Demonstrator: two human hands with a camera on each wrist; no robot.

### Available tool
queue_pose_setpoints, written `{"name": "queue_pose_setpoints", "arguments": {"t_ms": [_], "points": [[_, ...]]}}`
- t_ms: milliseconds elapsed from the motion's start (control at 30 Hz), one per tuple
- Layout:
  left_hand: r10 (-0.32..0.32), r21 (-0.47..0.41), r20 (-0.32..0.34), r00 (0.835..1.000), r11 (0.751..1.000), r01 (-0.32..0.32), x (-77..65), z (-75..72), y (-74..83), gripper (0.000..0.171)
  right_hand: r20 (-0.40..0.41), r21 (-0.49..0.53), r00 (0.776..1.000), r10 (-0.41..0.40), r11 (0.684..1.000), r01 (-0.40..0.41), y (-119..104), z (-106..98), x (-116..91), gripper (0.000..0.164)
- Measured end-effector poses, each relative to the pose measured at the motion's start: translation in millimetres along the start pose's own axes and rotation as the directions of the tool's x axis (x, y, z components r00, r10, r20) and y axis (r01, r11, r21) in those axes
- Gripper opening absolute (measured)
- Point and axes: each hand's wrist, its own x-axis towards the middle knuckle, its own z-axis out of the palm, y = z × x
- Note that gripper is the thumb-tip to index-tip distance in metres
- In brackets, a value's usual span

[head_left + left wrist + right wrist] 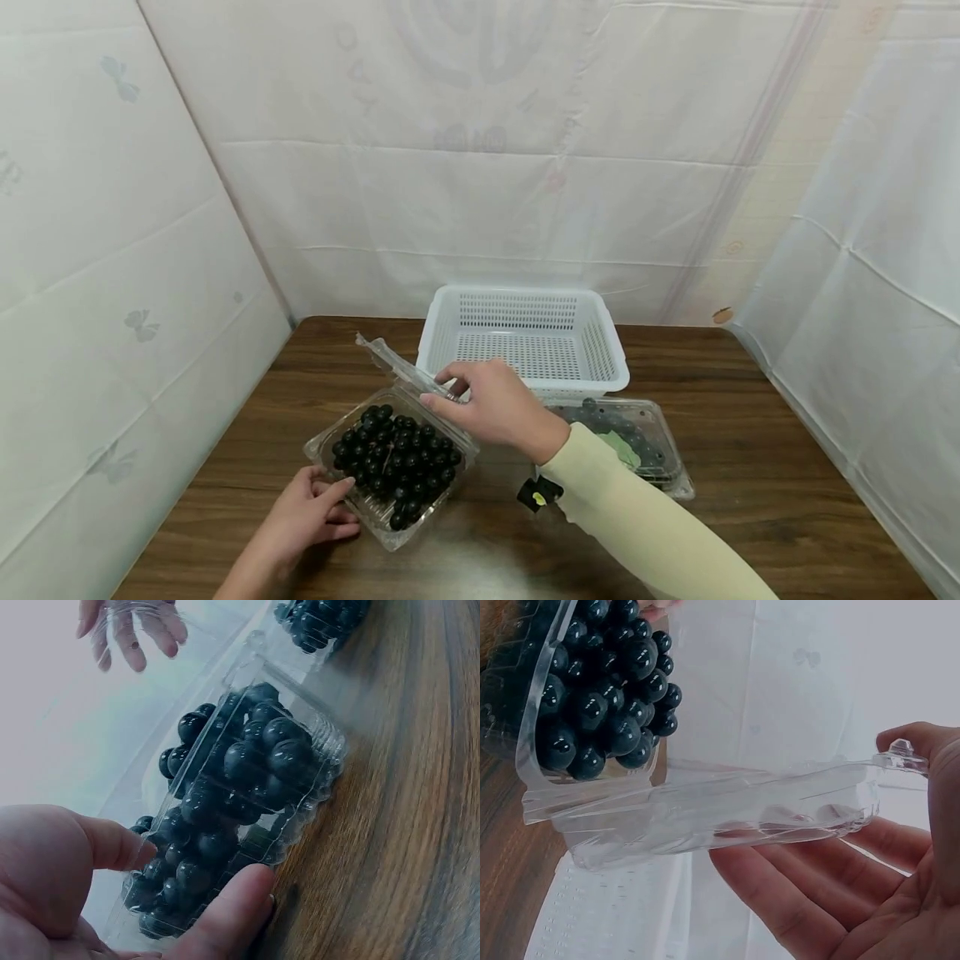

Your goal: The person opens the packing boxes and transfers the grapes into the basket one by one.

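Observation:
An opened clear plastic clamshell box full of dark round grapes sits on the table, turned at an angle. My left hand grips its near left side, thumb over the rim and fingers against the outer wall. With my right hand I hold the raised clear lid. In the right wrist view the thumb is at the tab on the lid's edge, and the fingers lie along its other face. The left wrist view shows the grapes through the box's ridged wall.
Behind the box stands a white slotted plastic basket. A second clear box, with dark grapes and a green leaf inside, lies to the right, partly behind my right arm. White patterned sheets surround the wooden table.

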Motion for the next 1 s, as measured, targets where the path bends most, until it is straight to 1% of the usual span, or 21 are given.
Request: {"name": "queue_pose_setpoints", "arguments": {"t_ms": [100,200,267,333,400,433,533,600,667,767,900,1000], "points": [[0.007,0.028,-0.012,1.0,1.0,-0.007,2.8,-4.0,2.0,0.077,0.008,0.043,1.0,0.007,0.999,-0.007,-0.2,0.6,1.2,0.035],[0.013,0.084,0.0,1.0,0.996,-0.013,6.4,-14.8,6.3,0.075,0.008,0.116,0.999,0.032,0.993,-0.033,0.3,3.1,2.4,0.028],[0.015,0.118,0.009,1.0,0.993,-0.016,9.4,-23.3,9.3,0.072,0.014,0.181,0.998,0.068,0.981,-0.069,0.5,5.2,2.6,0.025],[0.025,0.15,0.027,0.999,0.988,-0.028,12.8,-32.8,11.7,0.071,0.037,0.27,0.992,0.118,0.955,-0.123,0.5,7.7,1.9,0.025],[0.029,0.169,0.047,0.998,0.985,-0.036,16.1,-43.4,14.4,0.071,0.073,0.366,0.983,0.167,0.912,-0.183,0.2,10.4,0.3,0.029],[0.03,0.172,0.058,0.998,0.984,-0.04,17.9,-48.7,15.6,0.071,0.094,0.411,0.976,0.195,0.886,-0.216,-0.2,11.4,-0.9,0.032],[0.02,0.187,0.1,0.995,0.982,-0.039,23.2,-65.0,21.1,0.07,0.153,0.539,0.956,0.249,0.79,-0.292,-0.1,15.5,-5.7,0.041],[0.013,0.202,0.129,0.992,0.979,-0.039,26.8,-75.7,24.2,0.068,0.183,0.603,0.946,0.266,0.73,-0.322,0.9,19.2,-9.6,0.046],[0.001,0.229,0.148,0.989,0.973,-0.036,29.6,-85.2,27.2,0.064,0.209,0.671,0.942,0.264,0.662,-0.334,2.0,23.9,-14.7,0.047],[-0.015,0.268,0.183,0.983,0.963,-0.035,34.1,-97.9,31.4,0.063,0.226,0.749,0.942,0.247,0.575,-0.33,3.2,31.1,-24.3,0.046],[-0.033,0.297,0.224,0.974,0.954,-0.036,39.4,-108.3,36.3,0.061,0.225,0.818,0.943,0.246,0.477,-0.32,3.3,39.1,-39.9,0.049],[-0.036,0.306,0.24,0.97,0.951,-0.04,43.2,-111.2,39.4,0.059,0.223,0.856,0.94,0.259,0.408,-0.316,4.9,45.3,-51.8,0.053]]}}
